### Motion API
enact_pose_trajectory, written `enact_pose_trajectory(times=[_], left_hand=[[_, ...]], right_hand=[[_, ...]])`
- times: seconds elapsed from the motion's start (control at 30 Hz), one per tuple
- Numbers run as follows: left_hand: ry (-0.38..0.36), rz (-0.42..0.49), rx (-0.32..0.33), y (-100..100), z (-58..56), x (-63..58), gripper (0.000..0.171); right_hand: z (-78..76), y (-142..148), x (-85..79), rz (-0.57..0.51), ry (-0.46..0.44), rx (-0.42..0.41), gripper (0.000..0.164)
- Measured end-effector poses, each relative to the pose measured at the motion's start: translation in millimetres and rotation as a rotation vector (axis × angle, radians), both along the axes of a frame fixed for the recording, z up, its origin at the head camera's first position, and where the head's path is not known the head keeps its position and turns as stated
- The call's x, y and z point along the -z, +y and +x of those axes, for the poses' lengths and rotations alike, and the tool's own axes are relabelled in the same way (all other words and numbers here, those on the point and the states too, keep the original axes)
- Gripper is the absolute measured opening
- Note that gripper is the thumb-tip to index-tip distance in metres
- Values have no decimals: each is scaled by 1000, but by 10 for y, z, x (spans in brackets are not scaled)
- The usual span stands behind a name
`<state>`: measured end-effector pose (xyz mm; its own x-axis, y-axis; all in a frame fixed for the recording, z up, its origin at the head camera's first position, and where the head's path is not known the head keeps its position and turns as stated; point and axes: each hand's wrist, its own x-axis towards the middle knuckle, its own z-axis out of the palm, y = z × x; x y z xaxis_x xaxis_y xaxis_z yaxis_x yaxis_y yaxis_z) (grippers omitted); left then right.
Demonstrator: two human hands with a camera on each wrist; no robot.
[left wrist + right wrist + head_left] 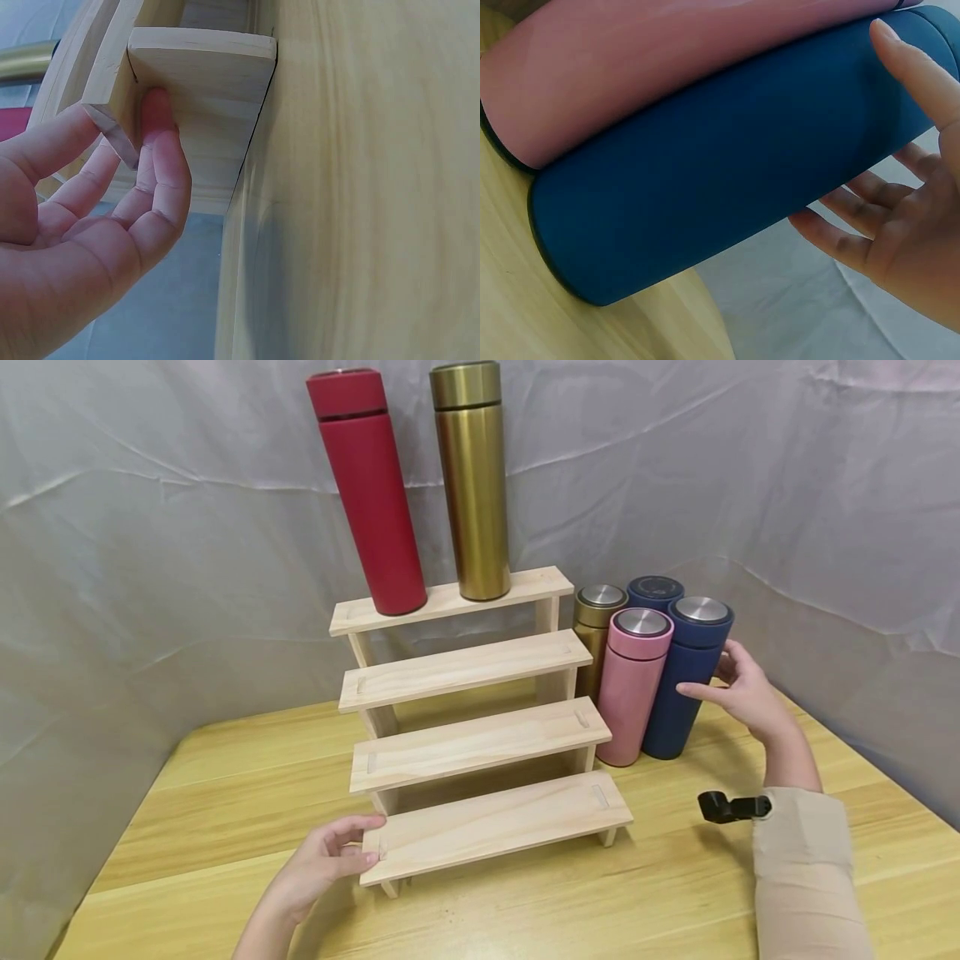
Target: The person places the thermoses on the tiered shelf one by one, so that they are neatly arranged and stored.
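Observation:
A four-tier wooden display stand [487, 739] stands on the table. My left hand [318, 864] pinches the left end of its lowest shelf; in the left wrist view, the thumb lies at the shelf's edge and the fingers bend beneath it. My right hand [750, 693] is at the right side of a blue thermos bottle [727, 165] with a silver-topped lid. Its thumb reaches across the front and the fingertips go partly behind; firm contact cannot be made out. A pink thermos [633, 693] stands against the blue one on the left.
On the top shelf stand a tall red thermos [375, 518] and a tall gold thermos [474, 493]. Behind the pink bottle are a shorter gold thermos [592, 639] and another blue thermos [655, 589]. A grey cloth [210, 568] hangs behind the table [247, 777].

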<state>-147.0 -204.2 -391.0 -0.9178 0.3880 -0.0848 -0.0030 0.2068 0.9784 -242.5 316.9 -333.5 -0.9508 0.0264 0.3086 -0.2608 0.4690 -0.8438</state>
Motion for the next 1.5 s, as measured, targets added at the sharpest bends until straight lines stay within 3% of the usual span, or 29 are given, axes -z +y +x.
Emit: enact_pose_trajectory(times=[0.17,0.47,0.9,1.0,1.17,1.27,1.37,1.5], left_hand=[[0,3,0,3,1,1,51],[-2,6,2,4,0,1,51],[-4,10,3,10,9,-16,51],[-4,14,4,10,9,-16,51],[-6,12,1,10,8,-17,51],[-4,8,2,10,8,-22,51],[-2,5,6,8,8,-23,51],[3,8,15,1,10,-17,50]], right_hand=[[-43,-16,23,8,-41,-30,81],[-56,-8,60,20,11,-46,79],[-50,-39,46,22,-4,67,78],[-219,128,221,-11,31,58,79],[-752,643,808,3,122,111,82],[-894,804,973,13,151,143,82],[-751,727,800,-20,128,127,81],[-350,380,349,-29,98,165,74]])
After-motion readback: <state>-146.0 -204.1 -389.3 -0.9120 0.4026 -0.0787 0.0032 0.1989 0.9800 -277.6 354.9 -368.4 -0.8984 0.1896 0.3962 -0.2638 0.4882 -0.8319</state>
